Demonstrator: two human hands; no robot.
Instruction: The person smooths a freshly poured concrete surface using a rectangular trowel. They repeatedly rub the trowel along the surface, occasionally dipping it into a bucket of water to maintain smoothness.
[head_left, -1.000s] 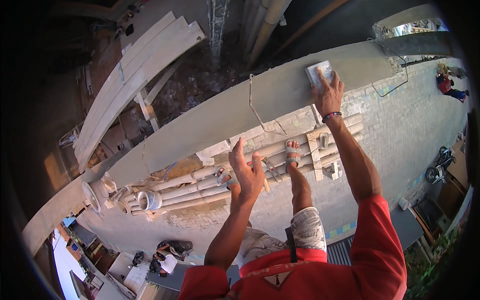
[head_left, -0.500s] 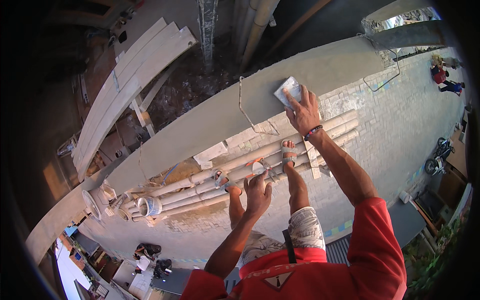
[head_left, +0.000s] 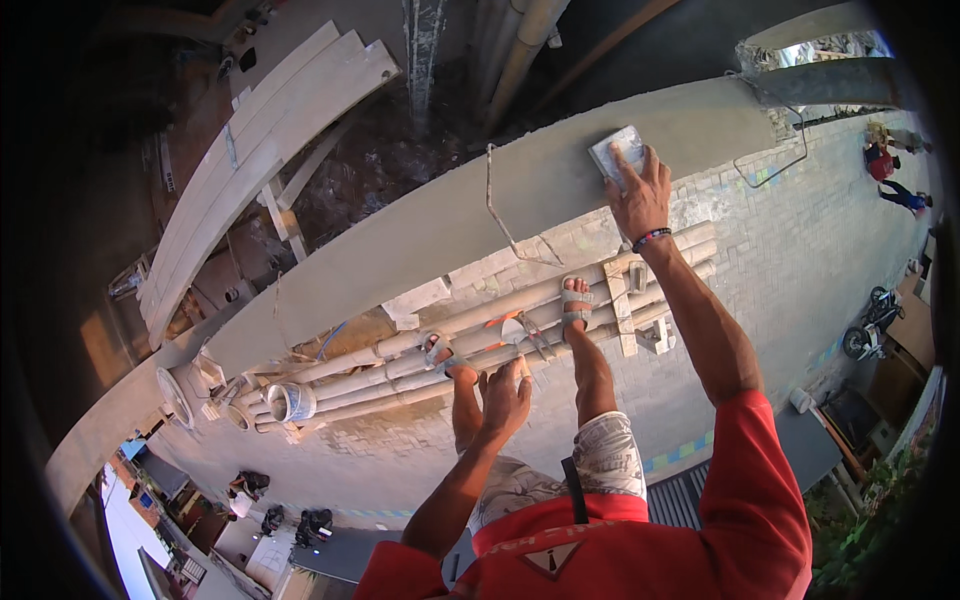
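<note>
My right hand [head_left: 641,197] grips a flat, rectangular grey-white block [head_left: 617,152], fingers spread over its top. The block lies against the smooth, damp-looking grey cement face [head_left: 540,185] of a long curved beam. My left hand [head_left: 505,398] hangs lower, in front of my body, its fingers loosely bent and apart with nothing visible in them. Just beyond its fingertips is a trowel [head_left: 513,331] with a pale blade, by an orange-handled tool [head_left: 503,318] on the bamboo poles. A bent metal rod [head_left: 491,200] sticks out over the cement left of the block.
My sandalled feet [head_left: 576,300] stand on bundled bamboo poles [head_left: 380,375] high above paving [head_left: 780,270]. A white bucket [head_left: 293,402] sits at the poles' left end. Another bent rod [head_left: 800,135] juts out at right. Curved boards [head_left: 265,160] stand beyond the beam. People [head_left: 885,165] and a motorbike [head_left: 872,325] are below right.
My right hand has slid the block rightward and slightly up along the cement face. My left hand has drawn back a little, away from the trowel.
</note>
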